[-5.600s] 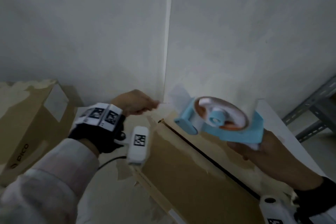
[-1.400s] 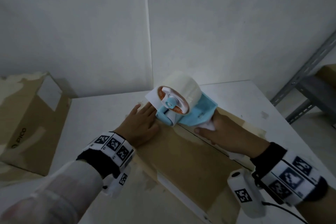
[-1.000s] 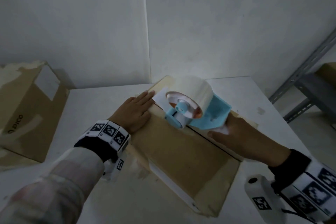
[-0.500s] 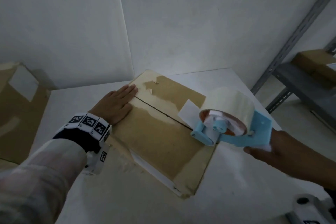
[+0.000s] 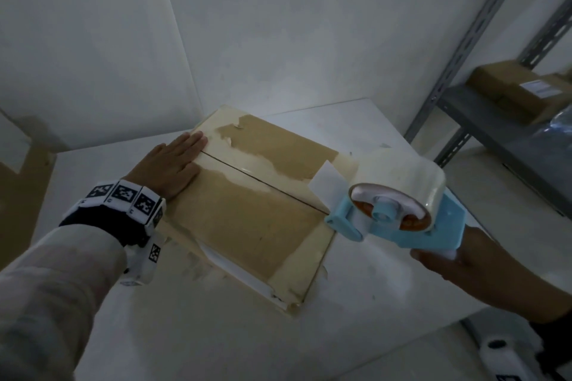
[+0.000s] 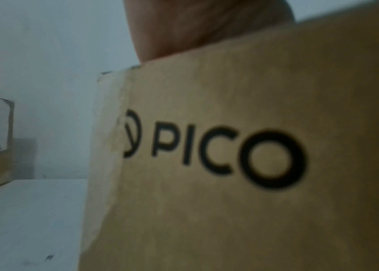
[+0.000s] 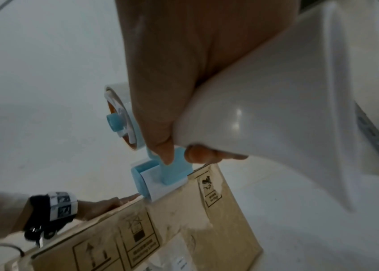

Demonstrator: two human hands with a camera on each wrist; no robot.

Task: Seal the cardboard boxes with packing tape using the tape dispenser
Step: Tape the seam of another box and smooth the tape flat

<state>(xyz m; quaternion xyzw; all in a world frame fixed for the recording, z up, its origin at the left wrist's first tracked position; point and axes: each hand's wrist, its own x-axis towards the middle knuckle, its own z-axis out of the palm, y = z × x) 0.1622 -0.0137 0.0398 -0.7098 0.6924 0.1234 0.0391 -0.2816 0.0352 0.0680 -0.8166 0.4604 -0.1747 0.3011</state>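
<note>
A brown cardboard box (image 5: pixel 247 219) with closed flaps lies on the white table (image 5: pixel 216 318), its centre seam running from far left to near right. My left hand (image 5: pixel 173 164) lies flat, fingers straight, on the box's far left corner. My right hand (image 5: pixel 455 260) grips the white handle (image 7: pixel 276 113) of a light blue tape dispenser (image 5: pixel 393 213) with a big roll of clear tape (image 5: pixel 402 176). The dispenser hangs just past the box's right end, its front roller (image 7: pixel 142 181) at the box edge. The left wrist view shows the box's side (image 6: pixel 230 165) printed PICO.
A second cardboard box (image 5: pixel 18 182) stands at the table's left edge. A grey metal shelf (image 5: pixel 495 120) at the right holds another box (image 5: pixel 520 86). White wall panels close off the back. The table's right edge runs near the dispenser.
My right hand has drawn the dispenser along the seam from the far end of the box to past its near right end. The left hand has stayed pressed on the far corner.
</note>
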